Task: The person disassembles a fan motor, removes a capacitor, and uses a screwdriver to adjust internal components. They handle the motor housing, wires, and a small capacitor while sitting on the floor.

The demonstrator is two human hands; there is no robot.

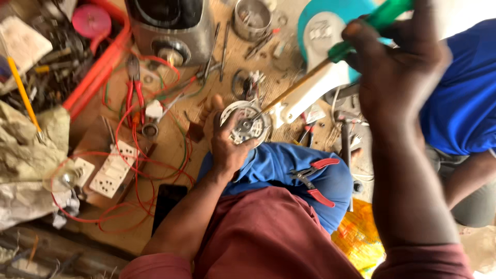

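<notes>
My left hand (227, 142) is closed around a round metal motor part (245, 124), propped on my knee just above the blue cloth (289, 165). My right hand (398, 67) grips a green-handled screwdriver (361, 33) — its shaft slants down and the tip touches the part's centre. Red-handled pliers (312, 181) lie on the cloth beside my grip — a white switch plate (113, 173) sits well left among red wires (129, 134).

Left hand (227, 142) is reaching forward from a bent elbow, palm down, its fingers (213, 111) curling in a grip. Right hand (398, 72) is rising higher and nearer the camera, fist closing, forearm running steeply downward.
</notes>
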